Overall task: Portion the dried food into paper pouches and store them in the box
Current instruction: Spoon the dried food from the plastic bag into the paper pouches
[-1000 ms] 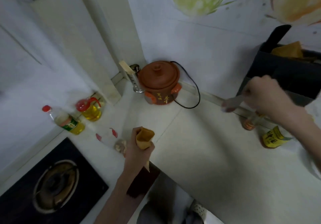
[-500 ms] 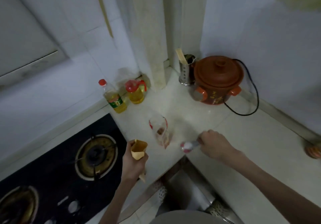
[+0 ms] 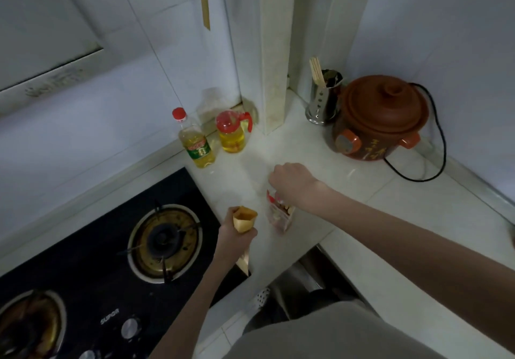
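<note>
**A:** How far along does the portioning look?

**B:** Early, I'd judge. The left hand grips a paper pouch upright, its fingers wrapped round the body and the mouth standing open on top. I can't see anything inside it from this angle.

**A:** And the dried food?

**B:** It sits in a clear bag with red trim, standing on the counter just to the right of the pouch and directly under the right wrist. The right hand is curled above the bag's far side. It may hold a scoop, but whatever it grips is hidden beneath the fist, so I cannot tell what it is closed on.

**A:** The two hands are working together?

**B:** They are apart, though close, with the bag between them.

**A:** What remains?

**B:** Nearly everything, by my reading: filling this pouch, closing it, repeating, and storing them. No box shows in view, and no finished pouches lie near either hand. Beyond the right hand stands a brown clay pot; beyond the left, two oil bottles.
</note>
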Demonstrator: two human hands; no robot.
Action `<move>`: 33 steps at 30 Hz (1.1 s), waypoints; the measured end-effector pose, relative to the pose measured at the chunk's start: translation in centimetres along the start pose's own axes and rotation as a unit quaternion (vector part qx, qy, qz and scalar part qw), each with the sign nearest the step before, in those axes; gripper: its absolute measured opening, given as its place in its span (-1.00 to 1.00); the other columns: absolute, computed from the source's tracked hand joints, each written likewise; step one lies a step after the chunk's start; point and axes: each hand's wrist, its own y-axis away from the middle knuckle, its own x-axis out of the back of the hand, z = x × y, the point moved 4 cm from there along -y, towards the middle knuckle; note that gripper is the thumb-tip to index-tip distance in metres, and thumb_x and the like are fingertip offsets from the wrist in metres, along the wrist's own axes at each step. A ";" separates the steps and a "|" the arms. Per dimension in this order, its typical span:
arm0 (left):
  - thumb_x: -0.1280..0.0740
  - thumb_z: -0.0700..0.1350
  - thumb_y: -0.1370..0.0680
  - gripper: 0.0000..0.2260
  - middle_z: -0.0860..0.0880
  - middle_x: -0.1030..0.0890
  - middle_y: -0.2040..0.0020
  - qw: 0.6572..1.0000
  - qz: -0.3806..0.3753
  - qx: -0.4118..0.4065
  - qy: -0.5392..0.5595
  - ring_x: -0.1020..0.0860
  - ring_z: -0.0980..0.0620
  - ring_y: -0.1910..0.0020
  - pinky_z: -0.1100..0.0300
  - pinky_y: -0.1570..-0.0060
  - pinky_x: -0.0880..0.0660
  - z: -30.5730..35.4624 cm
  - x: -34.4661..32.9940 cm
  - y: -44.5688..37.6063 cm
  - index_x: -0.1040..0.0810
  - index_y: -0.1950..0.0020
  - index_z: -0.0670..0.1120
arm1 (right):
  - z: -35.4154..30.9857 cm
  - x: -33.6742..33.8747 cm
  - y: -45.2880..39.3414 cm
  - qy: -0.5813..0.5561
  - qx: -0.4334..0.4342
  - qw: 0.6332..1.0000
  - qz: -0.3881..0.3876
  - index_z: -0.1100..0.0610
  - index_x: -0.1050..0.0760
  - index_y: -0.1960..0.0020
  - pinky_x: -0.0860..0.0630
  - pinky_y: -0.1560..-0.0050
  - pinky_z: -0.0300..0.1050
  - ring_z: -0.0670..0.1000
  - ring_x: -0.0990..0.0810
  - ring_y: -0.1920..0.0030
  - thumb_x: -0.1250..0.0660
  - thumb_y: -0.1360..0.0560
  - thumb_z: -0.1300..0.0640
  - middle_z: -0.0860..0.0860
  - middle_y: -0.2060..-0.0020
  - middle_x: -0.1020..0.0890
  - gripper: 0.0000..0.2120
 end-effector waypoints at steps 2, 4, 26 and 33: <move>-0.40 -0.28 -0.36 -0.60 0.00 -0.58 0.08 1.000 -0.015 -0.011 -0.014 -0.56 0.05 0.13 0.32 0.27 -0.48 1.0 -1.3 -0.7 -0.45 -0.13 0.01 | -0.9 -0.5 -1.5 0.001 0.011 1.000 -0.015 0.22 -0.46 -0.21 -0.40 0.09 -0.09 0.16 -0.54 -0.17 -0.25 -0.53 0.27 0.14 -0.17 -0.51 -0.75; -0.41 -0.21 -0.33 -0.62 0.06 -0.58 0.13 0.999 -0.033 -0.031 -0.018 -0.56 0.10 0.18 0.32 0.31 -0.46 2.0 -2.5 -1.1 -0.45 -0.08 0.07 | -1.1 -1.3 -2.8 -0.040 0.020 0.999 -0.016 0.24 -0.47 -0.17 -0.35 0.16 -0.10 0.17 -0.56 -0.12 -0.24 -0.53 0.27 0.17 -0.13 -0.53 -0.78; -0.47 -0.07 -0.43 -0.63 0.07 -0.51 0.06 0.975 -0.155 0.053 -0.147 -0.52 0.03 0.06 0.19 0.19 -0.45 -0.6 -6.1 -8.9 -0.41 -0.15 -0.03 | 10.9 -18.8 4.8 -0.475 -0.301 0.825 -0.059 0.22 -0.40 0.36 -0.49 0.50 -0.19 -0.09 -0.51 0.60 -0.22 -0.30 0.48 0.06 0.49 -0.51 -0.81; -0.42 -0.19 -0.44 -0.65 -0.05 -0.56 -0.08 0.981 -0.134 0.093 -0.107 -0.54 -0.03 -0.05 0.16 0.08 -0.45 -0.7 -7.5 -11.4 -0.43 -0.18 -0.06 | 9.6 -19.3 3.6 -0.484 -0.266 0.834 0.006 0.07 -0.24 0.54 -0.33 0.46 -0.22 -0.01 -0.46 0.46 -0.24 -0.30 0.46 0.07 0.49 -0.49 -0.59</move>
